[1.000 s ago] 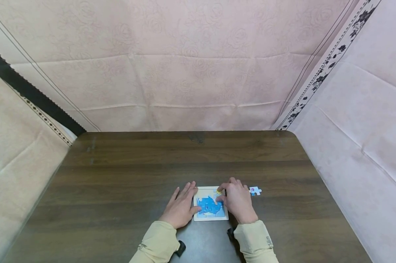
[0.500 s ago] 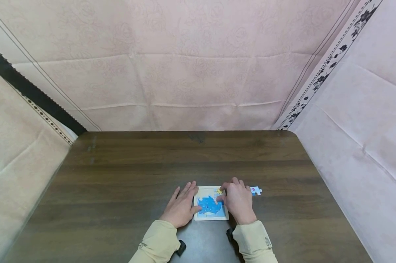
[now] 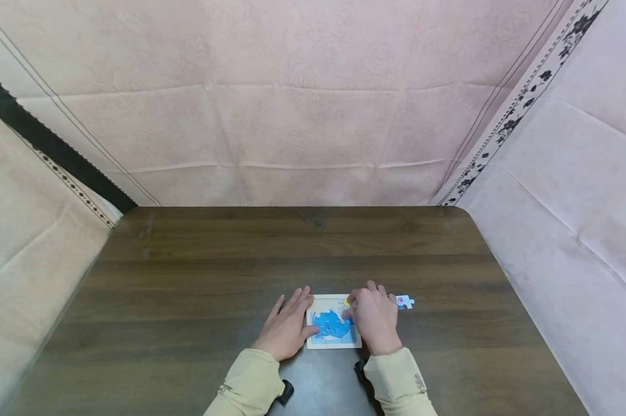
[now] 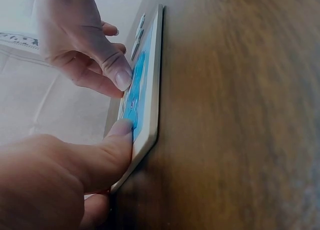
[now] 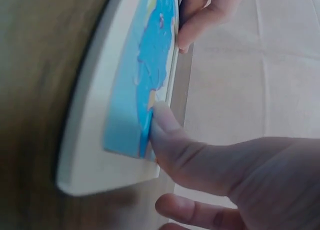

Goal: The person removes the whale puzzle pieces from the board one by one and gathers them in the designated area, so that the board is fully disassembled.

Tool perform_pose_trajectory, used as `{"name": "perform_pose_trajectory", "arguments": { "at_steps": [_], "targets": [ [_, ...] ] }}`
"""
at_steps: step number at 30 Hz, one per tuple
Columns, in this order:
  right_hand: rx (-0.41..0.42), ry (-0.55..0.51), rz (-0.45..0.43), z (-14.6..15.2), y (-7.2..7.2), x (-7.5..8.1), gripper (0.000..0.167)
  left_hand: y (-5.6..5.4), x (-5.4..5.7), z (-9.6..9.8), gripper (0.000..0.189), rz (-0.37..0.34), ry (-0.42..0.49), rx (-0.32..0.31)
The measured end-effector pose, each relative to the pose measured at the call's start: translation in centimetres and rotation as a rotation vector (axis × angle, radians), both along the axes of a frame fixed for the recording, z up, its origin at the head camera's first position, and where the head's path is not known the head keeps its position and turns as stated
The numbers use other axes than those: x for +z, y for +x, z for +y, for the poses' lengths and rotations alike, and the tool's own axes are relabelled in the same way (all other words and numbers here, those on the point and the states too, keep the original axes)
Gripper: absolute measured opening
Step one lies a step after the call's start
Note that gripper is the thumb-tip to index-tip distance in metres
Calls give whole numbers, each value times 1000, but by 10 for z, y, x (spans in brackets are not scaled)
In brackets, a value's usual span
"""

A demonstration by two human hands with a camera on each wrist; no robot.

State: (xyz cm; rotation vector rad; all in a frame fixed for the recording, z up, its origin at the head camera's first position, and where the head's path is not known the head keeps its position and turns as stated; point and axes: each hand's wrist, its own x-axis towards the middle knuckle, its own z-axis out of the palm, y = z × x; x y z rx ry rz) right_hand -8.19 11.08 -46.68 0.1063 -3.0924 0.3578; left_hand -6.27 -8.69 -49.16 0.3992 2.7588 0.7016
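A small jigsaw puzzle in a pale frame (image 3: 333, 346) lies near the table's front, showing a blue animal (image 3: 330, 325) and a yellow sun. My left hand (image 3: 286, 329) lies along its left side with fingers straight, and the thumb (image 4: 120, 129) presses on the picture's edge. Over the right part is my right hand (image 3: 376, 318), thumb and forefinger bent down to the picture. They pinch a puzzle piece (image 5: 145, 132) with a blue edge that stands slightly proud, beside a small orange patch. The right forefinger is mostly hidden in the right wrist view.
A loose puzzle piece (image 3: 405, 301), light blue with a purple spot, lies just right of the right hand, partly covered by it. The brown wooden table (image 3: 214, 277) reaches back to pale cloth hangings (image 3: 302, 115), which also stand at both sides.
The right hand's fingertips have shifted slightly right, showing more of the sun, and the right sleeve has swung a little left. My left hand stays put.
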Motion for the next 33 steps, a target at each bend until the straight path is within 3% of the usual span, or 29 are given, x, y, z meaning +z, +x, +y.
{"name": "perform_pose_trajectory", "arguments": {
  "at_steps": [13, 33],
  "targets": [
    [68, 104, 46, -5, -5, 3, 30, -1, -1, 1, 71, -9, -9, 12],
    [68, 17, -19, 0, -8, -1, 30, 1, 2, 0, 71, -11, -12, -2]
  ]
}}
